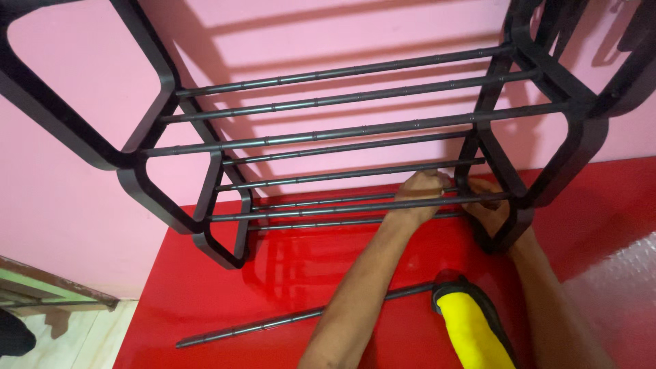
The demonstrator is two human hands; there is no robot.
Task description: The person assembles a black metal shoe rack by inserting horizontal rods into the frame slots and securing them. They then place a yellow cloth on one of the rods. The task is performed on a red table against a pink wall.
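left hand (421, 188): arm extended forward, fingers curled shut in a grip | right hand (486, 201): arm extended, fingers closed, set just beside the left

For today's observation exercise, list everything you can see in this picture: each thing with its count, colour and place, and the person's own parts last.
rack: one, black, side frames joined by dark rods, against the pink wall
loose rod: one, dark grey, lying on the red surface
red surface: one, glossy, under the rack
pink wall: one, behind the rack
yellow and black object: one, bottom edge, kind unclear
left hand: one, gripping a low rod
right hand: one, at the rack's right side frame
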